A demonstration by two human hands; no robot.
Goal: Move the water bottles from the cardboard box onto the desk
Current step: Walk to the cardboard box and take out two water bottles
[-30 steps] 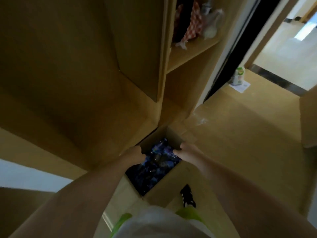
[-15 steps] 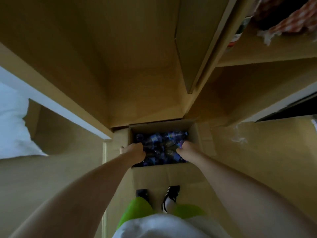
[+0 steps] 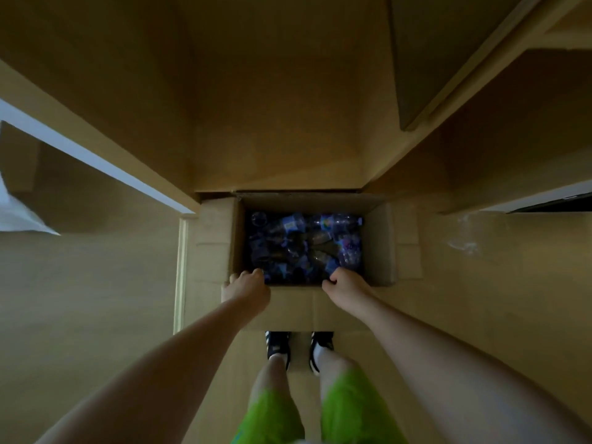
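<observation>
Wood-toned flooring (image 3: 480, 315) fills the lower part of the view, dim and yellowish, with a faint glossy smear on it to the right of the box. Tall wooden panels of a desk or cabinet (image 3: 272, 91) rise beyond the box, and a shelf unit (image 3: 480, 59) angles in at the upper right. At the left edge a pale strip of light runs diagonally, and something white (image 3: 19, 216) shows at the border.

On the floor sits the cardboard box (image 3: 381, 245), open, its 4 flaps folded outward and its far wall against the foot of the wooden panels. The left hand (image 3: 246, 288) rests at the near left corner of the box, its fingers curled over the near rim. The right hand (image 3: 346, 286) is at the near rim further right, its fingers likewise curled over the edge; whether either hand reaches any bottle inside cannot be told. Both forearms stretch down from the bottom corners.

Inside the box, the water bottles (image 3: 304, 245) lie jumbled together, clear plastic with blue labels, dark in the shadow; their count is not readable.

Below the box's near flap stand 2 dark shoes (image 3: 278, 346) with white stripes, and bare legs in bright green shorts (image 3: 349, 408).
</observation>
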